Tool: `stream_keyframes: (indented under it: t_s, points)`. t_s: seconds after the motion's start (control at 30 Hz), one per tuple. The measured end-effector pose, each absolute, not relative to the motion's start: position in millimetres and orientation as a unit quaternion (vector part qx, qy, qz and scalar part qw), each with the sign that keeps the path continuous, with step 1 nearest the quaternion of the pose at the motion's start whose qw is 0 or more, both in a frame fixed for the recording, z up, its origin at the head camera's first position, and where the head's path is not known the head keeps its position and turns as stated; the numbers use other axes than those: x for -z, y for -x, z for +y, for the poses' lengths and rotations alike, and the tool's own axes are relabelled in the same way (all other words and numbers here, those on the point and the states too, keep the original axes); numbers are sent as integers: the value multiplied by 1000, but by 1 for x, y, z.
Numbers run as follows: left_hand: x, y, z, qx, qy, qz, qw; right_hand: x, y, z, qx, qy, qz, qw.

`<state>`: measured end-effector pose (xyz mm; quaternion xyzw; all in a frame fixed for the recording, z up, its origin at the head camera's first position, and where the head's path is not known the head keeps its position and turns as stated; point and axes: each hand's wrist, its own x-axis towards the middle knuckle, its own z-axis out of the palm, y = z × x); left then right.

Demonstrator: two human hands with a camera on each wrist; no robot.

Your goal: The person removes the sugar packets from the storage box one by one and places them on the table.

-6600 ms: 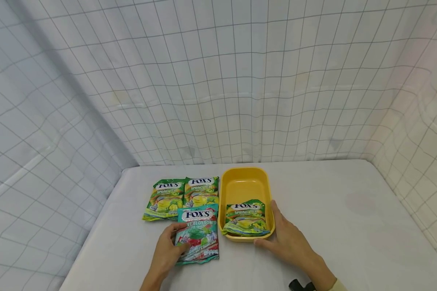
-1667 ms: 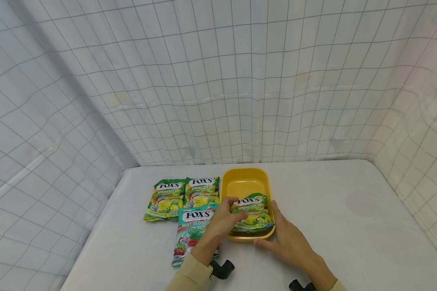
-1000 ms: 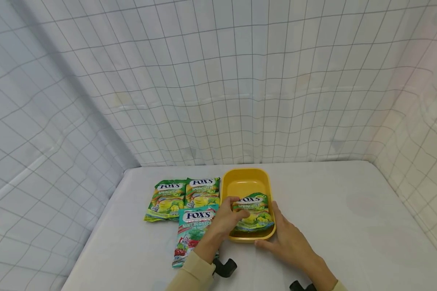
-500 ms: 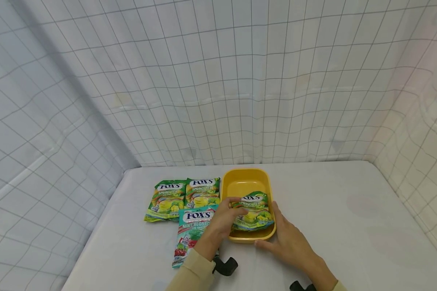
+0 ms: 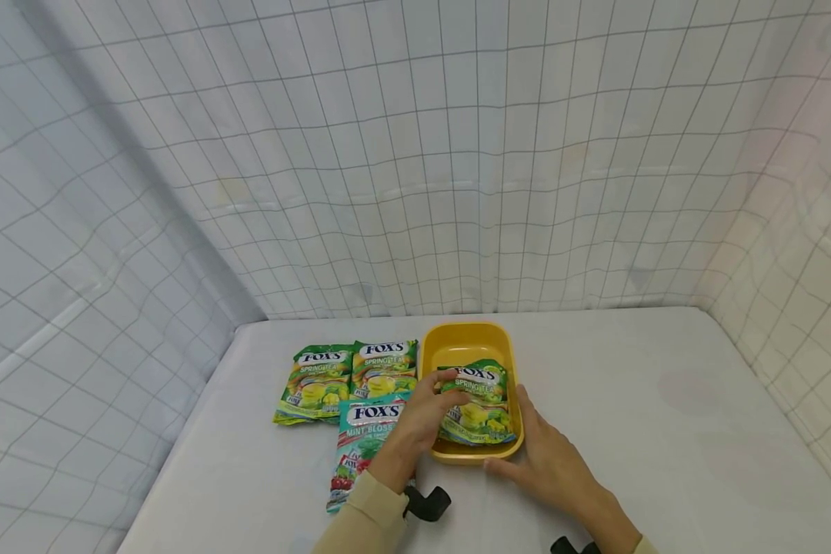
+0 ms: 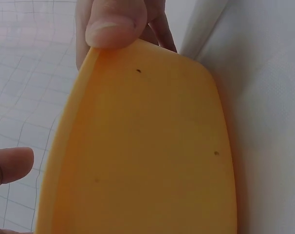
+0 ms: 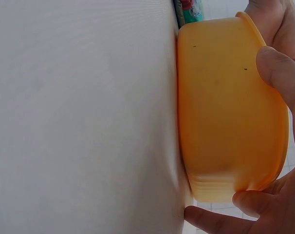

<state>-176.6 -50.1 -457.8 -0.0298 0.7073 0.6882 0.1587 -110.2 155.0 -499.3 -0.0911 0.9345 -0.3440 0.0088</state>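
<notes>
A yellow plastic tray (image 5: 467, 332) stands on the table, with one green Fox's Spring Tea candy bag (image 5: 481, 408) lying in its near half. My left hand (image 5: 422, 415) reaches over the tray's left rim, thumb and index finger spread at the bag's left side. In the left wrist view its thumb (image 6: 13, 165) sticks out straight above the rim. My right hand (image 5: 554, 458) grips the tray's near right corner, its thumb (image 7: 279, 73) at the near rim and its fingers along the right side. The left hand's other fingers are largely hidden.
Left of the tray lie two more Spring Tea bags, the outer one (image 5: 315, 385) and the inner one (image 5: 384, 369). A teal Fox's Mint Blossom bag (image 5: 363, 438) lies nearer, partly under my left forearm. Checked white cloth (image 5: 471, 192) walls the table (image 5: 665, 415).
My left hand has gone from the Mint Blossom bag to the bag in the tray. That bag has shifted right and straightened, showing more of its front. My right hand stays on the tray.
</notes>
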Motion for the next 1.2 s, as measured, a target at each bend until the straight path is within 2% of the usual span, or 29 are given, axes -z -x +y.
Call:
stream_keyframes:
  t_s: [0.33, 0.7, 1.2]
  points:
    - [460, 186, -52, -702, 0, 680, 211, 500, 110, 156, 343, 89, 935, 15]
    - [461, 186, -50, -694, -1, 684, 226, 501, 112, 155, 347, 88, 934, 12]
    - [469, 187, -47, -664, -12, 725, 182, 502, 110, 155, 346, 96, 933, -1]
